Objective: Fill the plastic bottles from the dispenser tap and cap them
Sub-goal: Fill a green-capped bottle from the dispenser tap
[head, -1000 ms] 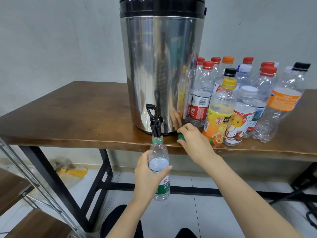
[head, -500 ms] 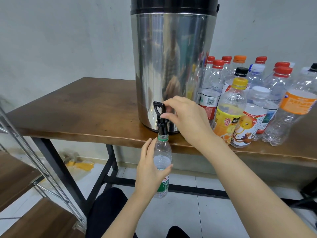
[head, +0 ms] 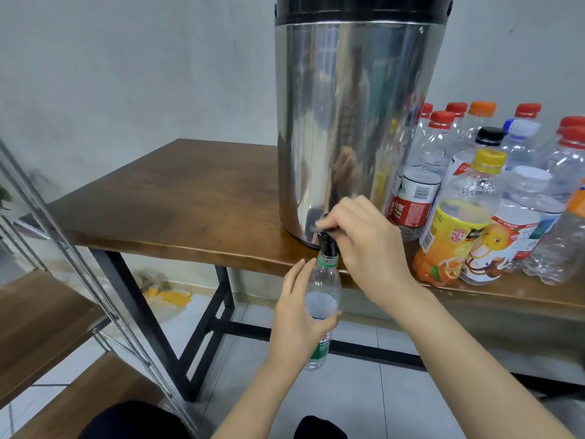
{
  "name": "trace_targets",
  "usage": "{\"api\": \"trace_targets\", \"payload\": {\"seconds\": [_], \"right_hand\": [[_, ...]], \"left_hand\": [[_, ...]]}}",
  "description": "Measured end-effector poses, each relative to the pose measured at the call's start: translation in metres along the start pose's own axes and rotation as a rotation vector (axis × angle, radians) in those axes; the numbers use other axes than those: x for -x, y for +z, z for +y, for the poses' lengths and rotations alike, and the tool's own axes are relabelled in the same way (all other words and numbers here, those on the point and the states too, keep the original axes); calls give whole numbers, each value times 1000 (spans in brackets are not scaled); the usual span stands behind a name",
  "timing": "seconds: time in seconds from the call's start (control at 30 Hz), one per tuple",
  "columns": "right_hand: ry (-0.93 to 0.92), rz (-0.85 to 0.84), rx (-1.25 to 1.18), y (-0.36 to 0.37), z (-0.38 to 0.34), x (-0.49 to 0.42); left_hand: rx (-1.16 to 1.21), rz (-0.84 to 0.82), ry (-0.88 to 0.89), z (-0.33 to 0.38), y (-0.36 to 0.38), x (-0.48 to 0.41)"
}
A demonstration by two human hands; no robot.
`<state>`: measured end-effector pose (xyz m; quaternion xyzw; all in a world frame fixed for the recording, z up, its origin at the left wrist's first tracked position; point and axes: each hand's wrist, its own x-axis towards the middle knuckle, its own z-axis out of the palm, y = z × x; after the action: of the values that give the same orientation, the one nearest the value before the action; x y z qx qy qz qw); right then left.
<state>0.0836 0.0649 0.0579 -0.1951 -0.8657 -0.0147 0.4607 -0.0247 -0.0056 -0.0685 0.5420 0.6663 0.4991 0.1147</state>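
Water bottle (head: 323, 280), green label, Chinese print partly covered: gripped in curled left hand (head: 300, 315) fingers, mouth under black tap (head: 328, 247). Right hand (head: 370, 245) fingertips pinch tap lever (head: 323, 228); steel dispenser (head: 348, 122) behind them.

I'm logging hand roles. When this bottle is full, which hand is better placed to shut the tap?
Likely the right hand: it pinches the tap lever, so it can simply release it. The left hand grips the bottle under the spout and should not let go.
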Motion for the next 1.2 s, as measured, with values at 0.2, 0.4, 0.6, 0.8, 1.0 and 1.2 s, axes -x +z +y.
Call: {"api": "trace_targets", "payload": {"seconds": [0.2,0.4,0.6,0.8,1.0,1.2], "right_hand": [[34,53,77,6,-6,21],[317,144,150,11,-27,21],[252,198,94,9,-12,30],[226,150,-50,9,7,39],[306,265,-160,19,4,37],[350,396,-198,35,-5,37]], "left_hand": [[25,-24,25,-4,-1,-2],[98,-87,42,-7,-5,-5],[105,-77,102,-6,-7,-7],[97,-66,107,-7,-6,-7],[106,-74,117,-10,-4,-7],[110,-34,140,-13,1,-6]]}}
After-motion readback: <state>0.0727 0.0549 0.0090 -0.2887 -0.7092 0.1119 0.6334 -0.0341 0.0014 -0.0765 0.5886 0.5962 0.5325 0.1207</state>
